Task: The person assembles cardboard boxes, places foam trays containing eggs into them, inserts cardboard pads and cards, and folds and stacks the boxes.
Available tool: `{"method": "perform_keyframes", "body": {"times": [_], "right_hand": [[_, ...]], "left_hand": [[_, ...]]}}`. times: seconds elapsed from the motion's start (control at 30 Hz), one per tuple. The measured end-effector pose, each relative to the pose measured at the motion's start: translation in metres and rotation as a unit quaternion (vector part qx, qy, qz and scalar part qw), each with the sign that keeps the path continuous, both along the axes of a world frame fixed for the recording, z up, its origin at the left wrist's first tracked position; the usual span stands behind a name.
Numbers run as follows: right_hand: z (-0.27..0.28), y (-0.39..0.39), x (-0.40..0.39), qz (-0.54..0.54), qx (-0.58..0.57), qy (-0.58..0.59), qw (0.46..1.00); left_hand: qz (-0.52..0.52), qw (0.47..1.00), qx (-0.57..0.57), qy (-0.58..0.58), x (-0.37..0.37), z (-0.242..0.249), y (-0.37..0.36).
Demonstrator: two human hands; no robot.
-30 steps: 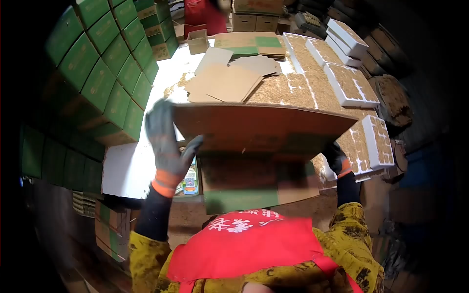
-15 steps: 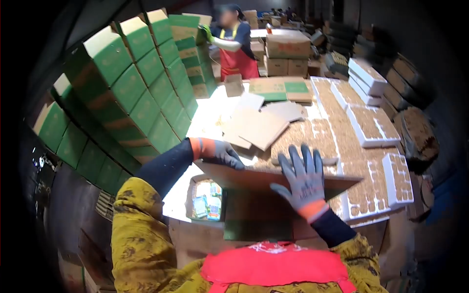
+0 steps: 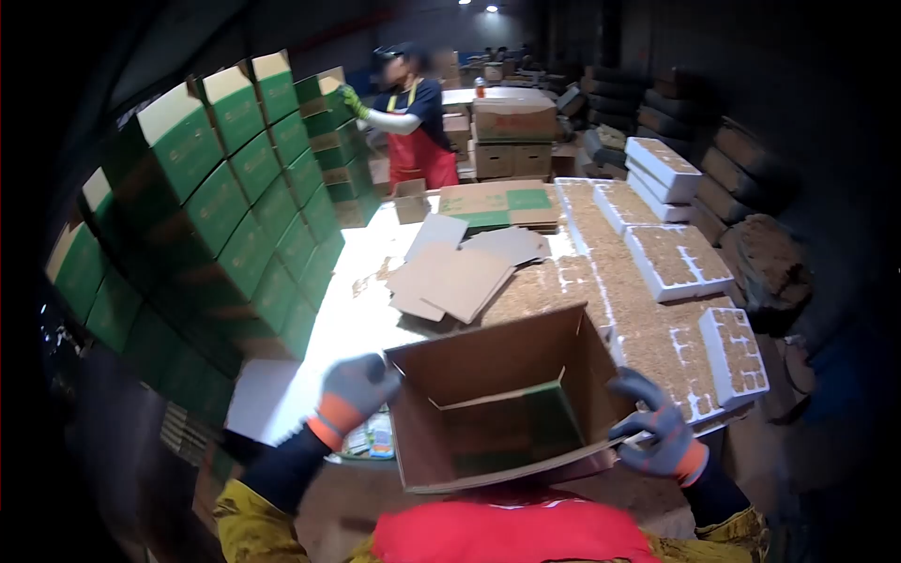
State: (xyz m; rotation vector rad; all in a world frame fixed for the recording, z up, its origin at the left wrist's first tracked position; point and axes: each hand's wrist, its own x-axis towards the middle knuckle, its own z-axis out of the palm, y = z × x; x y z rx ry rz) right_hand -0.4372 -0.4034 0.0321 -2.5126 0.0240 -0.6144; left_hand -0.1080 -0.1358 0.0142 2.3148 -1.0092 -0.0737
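Note:
An open cardboard box [image 3: 511,422] is tilted up in front of me, with its brown inside showing and a green patch deep within. My left hand [image 3: 355,392], in a grey glove with an orange cuff, grips the box's left edge; its fingers are partly blurred. On the opposite side, my right hand [image 3: 660,430] has its bent fingers at the right edge of the box. Behind the box's lower left corner, a small tray of colored packets [image 3: 374,439] shows in part.
Stacked green boxes [image 3: 221,206] rise on the left. Loose cardboard sheets [image 3: 455,280] lie on the white table [image 3: 361,291]. White foam trays filled with brown material [image 3: 671,263] line the right side. Across the table, a person in a red apron [image 3: 413,155] touches a green box.
The cardboard was edge-on to me and now faces me as an open box. My right hand has moved from lying flat on it to its right edge. The view has shifted.

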Motion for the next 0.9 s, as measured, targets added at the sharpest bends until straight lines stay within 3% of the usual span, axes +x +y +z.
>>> {"method": "perform_keyframes", "body": {"times": [0.03,0.07,0.1,0.17,0.23,0.27,0.3,0.37,0.43,0.47,0.5,0.57,0.6,0.63,0.7,0.77,0.83,0.87,0.9], "right_hand": [[0.006,-0.001,-0.001,0.029,-0.039,0.041,0.998],[0.000,-0.003,0.007,0.073,-0.114,0.029,0.990],[0.015,0.007,0.019,0.106,-0.073,0.058,0.990],[0.025,0.018,0.040,0.196,-0.068,0.106,0.972],[0.017,0.007,0.067,0.191,0.103,0.290,0.932],[-0.002,-0.009,0.075,0.197,0.175,0.237,0.935],[-0.027,-0.025,0.081,0.132,0.192,0.270,0.934],[-0.058,-0.025,0.079,0.017,0.222,0.226,0.948],[-0.067,-0.006,0.077,-0.066,0.197,0.144,0.968],[-0.069,-0.008,0.084,-0.043,0.053,0.069,0.995],[-0.071,-0.009,0.089,-0.018,-0.091,-0.004,0.996],[-0.015,-0.010,0.104,-0.022,-0.217,-0.007,0.976],[0.006,-0.009,0.116,-0.027,-0.276,-0.012,0.961],[-0.010,-0.023,0.135,-0.106,-0.240,-0.097,0.960],[-0.026,-0.036,0.136,-0.093,-0.190,-0.058,0.976],[-0.046,-0.016,0.094,-0.006,-0.096,0.022,0.995],[-0.051,-0.023,0.069,0.087,0.009,0.131,0.987],[-0.069,-0.041,0.060,0.026,0.165,0.104,0.980],[-0.086,-0.051,0.063,-0.038,0.290,0.061,0.954]], "left_hand": [[0.013,0.999,-0.007,-0.031,-0.010,-0.021,-0.014],[-0.038,0.996,-0.048,-0.069,-0.024,-0.020,-0.036],[-0.088,0.987,-0.087,-0.106,-0.037,-0.019,-0.054],[-0.248,0.939,0.182,-0.154,-0.043,-0.059,-0.084],[-0.281,0.920,0.272,0.019,-0.021,-0.079,-0.098],[-0.356,0.870,0.163,0.300,0.012,-0.092,-0.108],[-0.241,0.803,0.150,0.524,0.019,-0.056,-0.113],[-0.251,0.826,0.018,0.505,0.023,-0.030,-0.093],[-0.164,0.840,-0.053,0.515,0.005,-0.052,-0.073],[-0.173,0.945,-0.057,0.270,-0.020,-0.053,-0.064],[-0.167,0.984,-0.056,0.010,-0.045,-0.057,-0.060],[-0.087,0.986,-0.098,-0.103,-0.054,-0.082,-0.069],[-0.050,0.976,-0.191,-0.089,-0.059,-0.060,-0.073],[-0.004,0.959,-0.175,-0.222,-0.054,-0.061,-0.071],[0.074,0.919,-0.224,-0.317,-0.059,-0.045,-0.070],[0.130,0.919,-0.188,-0.322,-0.052,-0.040,-0.066],[0.194,0.956,-0.097,-0.197,-0.040,-0.073,-0.065],[0.184,0.981,0.017,-0.055,-0.035,-0.067,-0.065],[0.165,0.973,0.135,0.090,-0.030,-0.062,-0.059]]}}
